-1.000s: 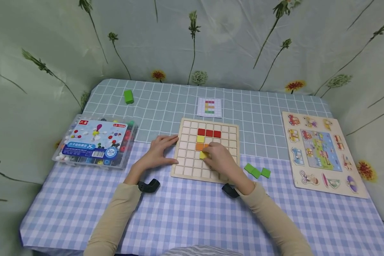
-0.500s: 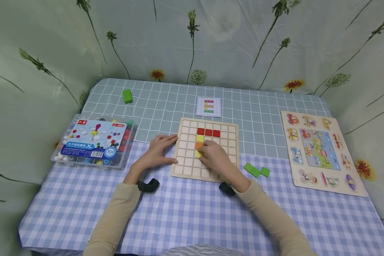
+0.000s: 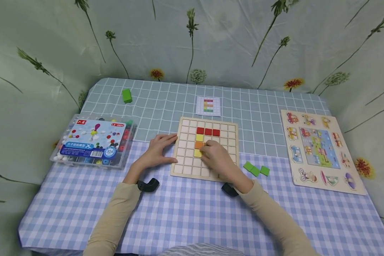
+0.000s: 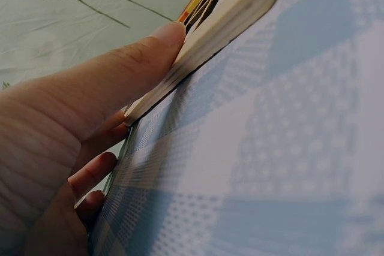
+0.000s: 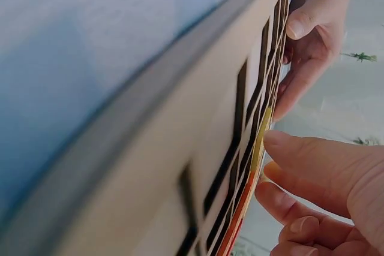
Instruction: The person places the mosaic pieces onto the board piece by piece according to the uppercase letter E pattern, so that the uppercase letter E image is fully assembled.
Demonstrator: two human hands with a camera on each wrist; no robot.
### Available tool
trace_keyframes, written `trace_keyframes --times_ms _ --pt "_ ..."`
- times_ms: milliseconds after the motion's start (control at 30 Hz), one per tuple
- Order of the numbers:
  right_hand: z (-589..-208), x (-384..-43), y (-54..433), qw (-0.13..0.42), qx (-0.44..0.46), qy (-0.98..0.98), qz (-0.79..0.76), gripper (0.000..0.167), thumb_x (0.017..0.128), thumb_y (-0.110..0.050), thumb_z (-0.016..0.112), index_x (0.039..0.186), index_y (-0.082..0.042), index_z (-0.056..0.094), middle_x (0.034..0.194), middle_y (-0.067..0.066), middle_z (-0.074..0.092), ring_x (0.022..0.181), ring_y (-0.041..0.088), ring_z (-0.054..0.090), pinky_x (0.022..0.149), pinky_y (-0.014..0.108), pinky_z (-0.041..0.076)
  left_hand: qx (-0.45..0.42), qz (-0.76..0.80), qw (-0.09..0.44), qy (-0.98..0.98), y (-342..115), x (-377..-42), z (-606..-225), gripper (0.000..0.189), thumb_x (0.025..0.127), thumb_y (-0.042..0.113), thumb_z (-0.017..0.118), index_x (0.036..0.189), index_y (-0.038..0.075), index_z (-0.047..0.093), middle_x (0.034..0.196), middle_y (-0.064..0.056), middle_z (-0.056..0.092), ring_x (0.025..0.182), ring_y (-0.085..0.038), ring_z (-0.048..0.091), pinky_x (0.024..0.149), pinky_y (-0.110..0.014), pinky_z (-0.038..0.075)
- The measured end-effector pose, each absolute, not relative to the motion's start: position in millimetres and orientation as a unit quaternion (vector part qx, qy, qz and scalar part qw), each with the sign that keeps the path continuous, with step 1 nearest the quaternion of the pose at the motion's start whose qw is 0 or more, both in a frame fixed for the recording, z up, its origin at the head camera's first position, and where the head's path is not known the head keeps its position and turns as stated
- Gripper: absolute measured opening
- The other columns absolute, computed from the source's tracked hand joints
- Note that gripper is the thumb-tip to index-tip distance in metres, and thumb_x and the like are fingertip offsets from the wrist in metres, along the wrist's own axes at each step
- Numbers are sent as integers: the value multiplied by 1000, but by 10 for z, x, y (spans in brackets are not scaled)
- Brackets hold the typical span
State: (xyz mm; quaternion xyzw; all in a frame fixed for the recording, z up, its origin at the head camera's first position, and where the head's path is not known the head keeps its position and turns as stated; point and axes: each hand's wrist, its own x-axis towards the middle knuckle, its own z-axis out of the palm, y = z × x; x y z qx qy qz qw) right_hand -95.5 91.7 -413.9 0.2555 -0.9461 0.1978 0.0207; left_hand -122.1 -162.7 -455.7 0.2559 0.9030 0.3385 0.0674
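Observation:
A wooden grid board lies mid-table. Three red tiles form a row on it, with a yellow tile, an orange tile and a lower yellow tile below their left end. My right hand is over the board. In the right wrist view its thumb touches a yellow tile lying in the grid; the other fingers are bent, with nothing visible between them. My left hand steadies the board's left edge, thumb and fingers spread; the left wrist view shows the thumb against the rim.
Several green tiles lie right of the board. Behind it is a pattern card. A clear case of molecule-model pieces stands at the left, a green block at the back left, and a picture puzzle board at the right.
My right hand has brought the lower yellow tile slightly left into the square below the orange one, then shifted a little right, uncovering it. The left hand has stayed at the board's edge.

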Motion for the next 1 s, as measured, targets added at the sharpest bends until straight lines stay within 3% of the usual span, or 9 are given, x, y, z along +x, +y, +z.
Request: trace_keyframes --times_ms 500,733,1000 --pt "-4167 -809 1527 36 186 -965 182 18 78 -6 71 94 1 72 91 12 68 86 27 63 76 38 52 253 341 72 903 -1621 -1214 -4547 88 71 33 81 144 8 38 150 -9 37 131 -30 29 93 -50 23" --pt "-4163 -715 1829 65 143 -967 199 21 74 -5 75 93 4 72 88 15 68 81 29 64 71 40 51 252 339 72 904 -1612 -1214 -4541 88 72 33 80 144 9 38 150 -9 37 131 -29 29 94 -50 23" --pt "-4164 -635 2042 50 108 -974 191 23 76 -6 73 96 7 71 89 19 67 83 33 63 74 45 50 252 336 72 905 -1638 -1203 -4542 88 72 34 80 145 10 37 150 -10 37 132 -30 28 94 -52 22"
